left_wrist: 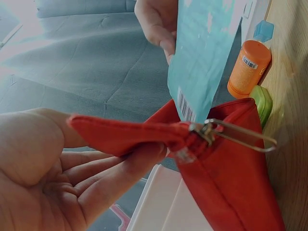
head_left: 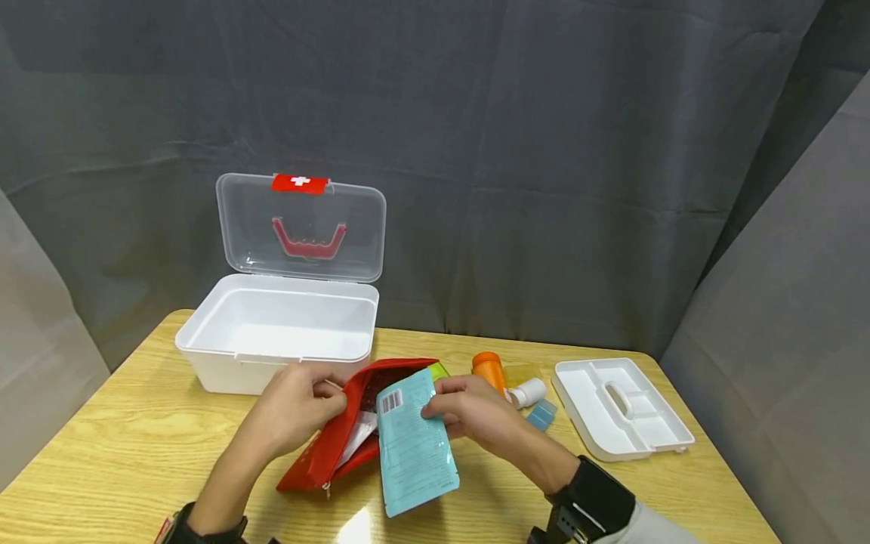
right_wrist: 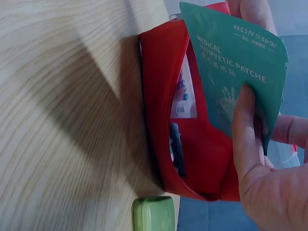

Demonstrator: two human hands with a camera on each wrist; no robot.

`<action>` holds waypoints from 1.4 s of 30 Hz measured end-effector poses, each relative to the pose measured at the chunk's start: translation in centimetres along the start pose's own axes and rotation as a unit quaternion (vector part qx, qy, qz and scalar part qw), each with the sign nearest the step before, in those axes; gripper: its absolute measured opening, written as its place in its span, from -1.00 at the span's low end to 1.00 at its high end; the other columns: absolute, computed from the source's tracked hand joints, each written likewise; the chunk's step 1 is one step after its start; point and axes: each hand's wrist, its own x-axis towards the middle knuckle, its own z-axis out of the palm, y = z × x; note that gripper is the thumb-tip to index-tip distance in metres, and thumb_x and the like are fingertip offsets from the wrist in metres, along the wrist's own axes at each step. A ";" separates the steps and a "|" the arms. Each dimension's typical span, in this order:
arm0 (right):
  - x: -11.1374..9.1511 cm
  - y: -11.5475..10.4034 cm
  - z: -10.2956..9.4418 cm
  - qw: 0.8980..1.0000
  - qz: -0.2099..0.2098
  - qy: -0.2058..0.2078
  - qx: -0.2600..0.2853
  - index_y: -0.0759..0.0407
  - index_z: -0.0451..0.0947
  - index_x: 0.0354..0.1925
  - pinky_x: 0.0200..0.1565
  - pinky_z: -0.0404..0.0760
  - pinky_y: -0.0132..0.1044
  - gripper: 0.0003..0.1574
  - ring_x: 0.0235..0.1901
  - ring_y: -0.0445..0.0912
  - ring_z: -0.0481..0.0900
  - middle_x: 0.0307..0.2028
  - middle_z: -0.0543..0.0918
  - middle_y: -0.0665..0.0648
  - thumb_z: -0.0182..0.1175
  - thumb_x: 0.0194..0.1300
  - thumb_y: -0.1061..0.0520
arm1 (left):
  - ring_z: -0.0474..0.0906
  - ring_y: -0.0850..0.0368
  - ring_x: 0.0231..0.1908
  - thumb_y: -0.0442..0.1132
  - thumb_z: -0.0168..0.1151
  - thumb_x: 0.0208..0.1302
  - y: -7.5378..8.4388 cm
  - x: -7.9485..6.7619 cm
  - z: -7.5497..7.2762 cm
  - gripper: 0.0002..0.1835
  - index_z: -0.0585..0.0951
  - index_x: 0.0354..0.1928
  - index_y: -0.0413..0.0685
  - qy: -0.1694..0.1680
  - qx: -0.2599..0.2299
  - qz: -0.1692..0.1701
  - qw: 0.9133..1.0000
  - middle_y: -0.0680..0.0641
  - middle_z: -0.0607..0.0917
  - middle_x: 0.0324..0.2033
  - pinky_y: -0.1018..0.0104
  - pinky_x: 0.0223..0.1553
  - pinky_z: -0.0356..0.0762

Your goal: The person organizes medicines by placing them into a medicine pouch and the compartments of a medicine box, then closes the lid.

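A red zippered pouch (head_left: 333, 446) stands on the table with its mouth spread. My left hand (head_left: 299, 408) pinches the edge of the pouch between thumb and fingers; the metal zipper pull (left_wrist: 240, 134) hangs beside them in the left wrist view. In my right hand (head_left: 476, 415) is a teal antipyretic patch packet (head_left: 416, 446), held by one edge at the pouch's opening. Its printed front (right_wrist: 231, 62) faces the right wrist camera. Inside the pouch lie a white packet (right_wrist: 184, 94) and a dark slim item (right_wrist: 177, 149), partly hidden by the pouch wall.
A white box (head_left: 279, 325) with its clear lid (head_left: 302, 204) raised stands behind the pouch. To the right are an orange bottle (head_left: 488, 369), a white bottle (head_left: 530, 392), a blue case (head_left: 541, 415) and a white divided tray (head_left: 584, 423). A green case (right_wrist: 154, 214) sits near the pouch.
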 end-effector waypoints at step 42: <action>3.6 2.5 3.3 0.997 0.009 0.060 0.053 0.34 0.40 -0.20 -0.28 0.71 -0.32 -0.78 -0.48 -0.12 0.61 -0.40 0.60 0.13 0.24 0.23 0.29 | 0.42 0.24 -0.58 -0.44 0.13 0.03 -0.1 -0.1 0.1 -0.81 0.68 -0.40 -0.04 0.001 0.000 0.012 1.000 0.13 0.57 -0.64 0.42 -0.50 0.36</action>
